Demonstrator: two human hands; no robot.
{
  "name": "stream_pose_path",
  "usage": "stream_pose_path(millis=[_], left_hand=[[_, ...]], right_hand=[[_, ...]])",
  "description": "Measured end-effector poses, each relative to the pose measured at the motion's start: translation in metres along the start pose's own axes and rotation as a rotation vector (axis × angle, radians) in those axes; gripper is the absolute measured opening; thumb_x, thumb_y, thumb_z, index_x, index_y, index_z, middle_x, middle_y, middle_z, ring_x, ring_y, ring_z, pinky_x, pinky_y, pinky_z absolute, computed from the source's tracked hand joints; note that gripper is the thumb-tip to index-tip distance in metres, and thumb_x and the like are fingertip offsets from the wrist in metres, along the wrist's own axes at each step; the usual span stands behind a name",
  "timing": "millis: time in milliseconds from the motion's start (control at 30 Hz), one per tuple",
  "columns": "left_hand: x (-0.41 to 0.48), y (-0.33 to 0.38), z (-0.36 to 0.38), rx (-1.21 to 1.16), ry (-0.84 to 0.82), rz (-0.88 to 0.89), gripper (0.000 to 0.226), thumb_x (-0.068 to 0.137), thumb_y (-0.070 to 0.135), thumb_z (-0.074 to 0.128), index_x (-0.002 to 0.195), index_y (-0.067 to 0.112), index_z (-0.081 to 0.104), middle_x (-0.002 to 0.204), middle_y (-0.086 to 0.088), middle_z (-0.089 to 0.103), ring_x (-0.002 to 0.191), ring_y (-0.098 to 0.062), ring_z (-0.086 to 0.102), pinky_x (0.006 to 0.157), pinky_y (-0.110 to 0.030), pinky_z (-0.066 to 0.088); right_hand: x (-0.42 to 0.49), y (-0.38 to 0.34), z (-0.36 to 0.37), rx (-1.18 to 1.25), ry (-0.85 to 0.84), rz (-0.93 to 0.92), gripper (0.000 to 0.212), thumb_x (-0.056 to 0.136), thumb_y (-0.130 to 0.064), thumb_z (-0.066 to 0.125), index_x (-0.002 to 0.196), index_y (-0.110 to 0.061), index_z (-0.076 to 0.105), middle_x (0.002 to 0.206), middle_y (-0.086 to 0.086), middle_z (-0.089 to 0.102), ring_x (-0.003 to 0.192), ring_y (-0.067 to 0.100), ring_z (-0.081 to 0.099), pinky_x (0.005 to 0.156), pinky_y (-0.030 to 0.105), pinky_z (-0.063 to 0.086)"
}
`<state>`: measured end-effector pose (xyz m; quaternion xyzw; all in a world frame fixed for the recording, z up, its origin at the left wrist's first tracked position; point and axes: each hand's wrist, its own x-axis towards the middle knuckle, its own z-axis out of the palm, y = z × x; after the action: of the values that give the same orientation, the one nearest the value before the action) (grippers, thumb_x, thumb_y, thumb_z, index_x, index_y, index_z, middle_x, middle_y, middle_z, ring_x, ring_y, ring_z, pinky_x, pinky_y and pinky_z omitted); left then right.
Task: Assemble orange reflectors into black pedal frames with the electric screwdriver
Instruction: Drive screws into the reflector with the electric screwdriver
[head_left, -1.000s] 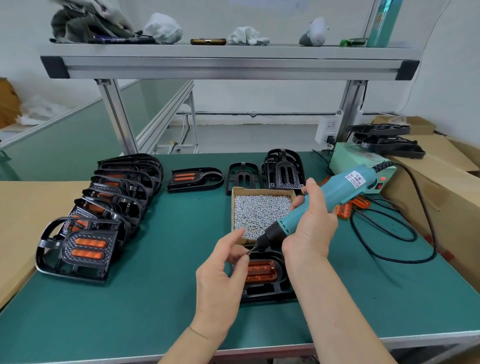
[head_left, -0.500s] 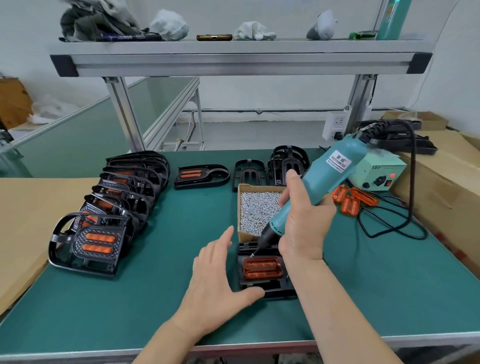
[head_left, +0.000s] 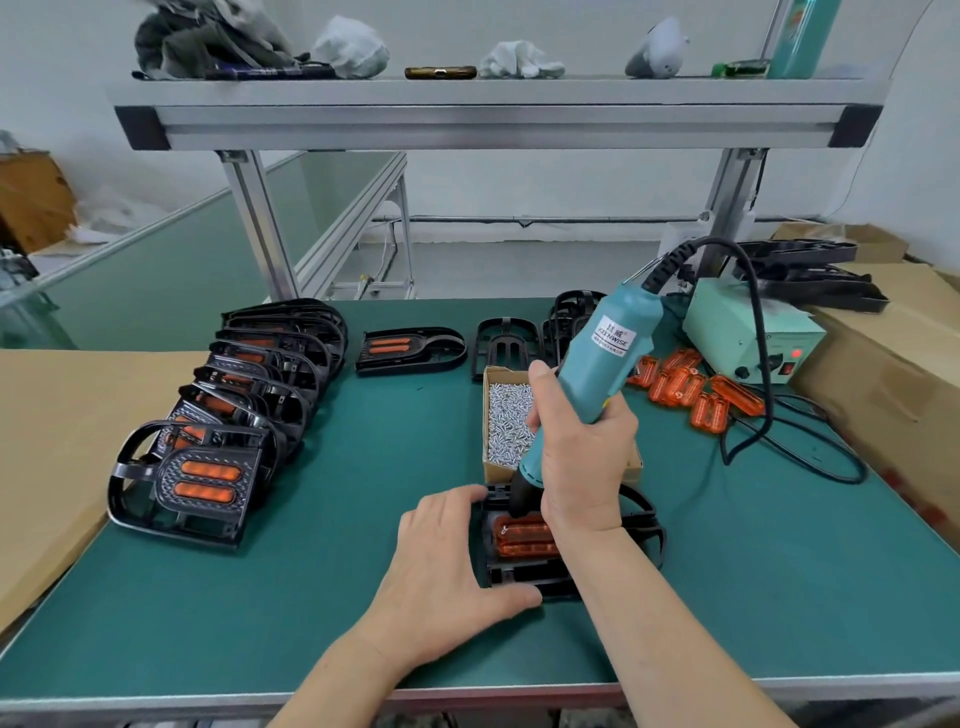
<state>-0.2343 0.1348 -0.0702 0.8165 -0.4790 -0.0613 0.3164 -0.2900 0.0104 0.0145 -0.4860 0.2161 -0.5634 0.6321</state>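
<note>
Screwdriver (head_left: 605, 358) bit at reflector (head_left: 519, 540) lies half hidden by right hand (head_left: 582, 467).

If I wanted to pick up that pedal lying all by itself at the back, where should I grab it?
Grab the lone pedal by its rounded right end, coming down from above, I think. It lies flat, and that end is an open hoop fingers could hook through; the left end is filled by orange reflectors.
</note>
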Motion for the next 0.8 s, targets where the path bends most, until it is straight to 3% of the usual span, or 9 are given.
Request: stream_pose_path(millis=[100, 233, 300, 400, 533, 633, 800], left_hand=[[0.000, -0.002, 0.000, 0.042, -0.017, 0.038, 0.084, 0.054, 0.079, 0.061, 0.123, 0.033, 0.048, 0.126, 0.028, 0.035, 0.121, 0.002, 0.029, 0.102, -0.022, 0.023], [0.001, -0.002, 0.001, 0.041, -0.009, 0.049, 0.079, 0.053, 0.080, 0.060, 0.117, 0.034, 0.052, 0.130, 0.024, 0.036, 0.125, 0.001, 0.030, 0.103, -0.021, 0.020], [0.000, -0.001, 0.001, 0.041, -0.008, 0.051, 0.078, 0.053, 0.080, 0.061, 0.116, 0.034, 0.052, 0.130, 0.024, 0.037, 0.125, 0.001, 0.030, 0.103, -0.020, 0.020], [0.001, 0.000, 0.001, 0.049, -0.004, 0.054, 0.077, 0.054, 0.080, 0.060, 0.116, 0.034, 0.053, 0.130, 0.024, 0.037, 0.126, 0.000, 0.031, 0.103, -0.020, 0.020], [0.001, 0.000, 0.001, 0.053, 0.006, 0.060, 0.077, 0.055, 0.080, 0.059, 0.116, 0.033, 0.053, 0.130, 0.024, 0.037, 0.125, 0.000, 0.031, 0.103, -0.020, 0.019], [0.002, -0.001, 0.001, 0.055, 0.016, 0.060, 0.077, 0.055, 0.079, 0.059, 0.115, 0.032, 0.054, 0.130, 0.023, 0.038, 0.125, 0.000, 0.031, 0.103, -0.020, 0.019], [0.000, -0.001, 0.004, 0.049, 0.007, 0.054, 0.076, 0.054, 0.079, 0.059, 0.115, 0.033, 0.053, 0.131, 0.022, 0.039, 0.125, 0.000, 0.033, 0.106, -0.022, 0.022]], right_hand=[[0.000, 0.001, 0.000, -0.007, -0.009, 0.008, 0.021, 0.081, -0.018, 0.075, 0.074, -0.012, 0.056, 0.056, -0.001, 0.053, 0.050, 0.009, 0.048, 0.052, 0.019, 0.045], [0.001, 0.002, 0.004, -0.020, -0.070, -0.010, 0.022, 0.084, -0.015, 0.074, 0.070, -0.026, 0.060, 0.055, -0.002, 0.051, 0.048, 0.010, 0.047, 0.048, 0.020, 0.044], [0.000, 0.003, 0.006, -0.044, -0.124, -0.033, 0.019, 0.084, -0.016, 0.073, 0.072, -0.015, 0.059, 0.055, 0.000, 0.050, 0.048, 0.012, 0.045, 0.048, 0.022, 0.043], [0.001, 0.007, 0.006, -0.061, -0.154, -0.023, 0.032, 0.085, -0.016, 0.074, 0.078, 0.006, 0.053, 0.055, 0.001, 0.049, 0.048, 0.013, 0.044, 0.048, 0.023, 0.042], [0.003, 0.008, 0.006, -0.049, -0.179, -0.011, 0.029, 0.085, -0.017, 0.073, 0.076, 0.001, 0.053, 0.055, -0.001, 0.048, 0.049, 0.013, 0.043, 0.048, 0.022, 0.043], [0.004, 0.009, 0.007, -0.056, -0.191, -0.001, 0.038, 0.084, -0.019, 0.073, 0.074, 0.008, 0.048, 0.054, 0.002, 0.044, 0.048, 0.014, 0.039, 0.046, 0.023, 0.039], [0.003, 0.013, 0.004, -0.069, -0.197, 0.049, 0.030, 0.089, -0.011, 0.073, 0.075, 0.006, 0.052, 0.052, -0.003, 0.045, 0.046, 0.010, 0.039, 0.046, 0.021, 0.039]])
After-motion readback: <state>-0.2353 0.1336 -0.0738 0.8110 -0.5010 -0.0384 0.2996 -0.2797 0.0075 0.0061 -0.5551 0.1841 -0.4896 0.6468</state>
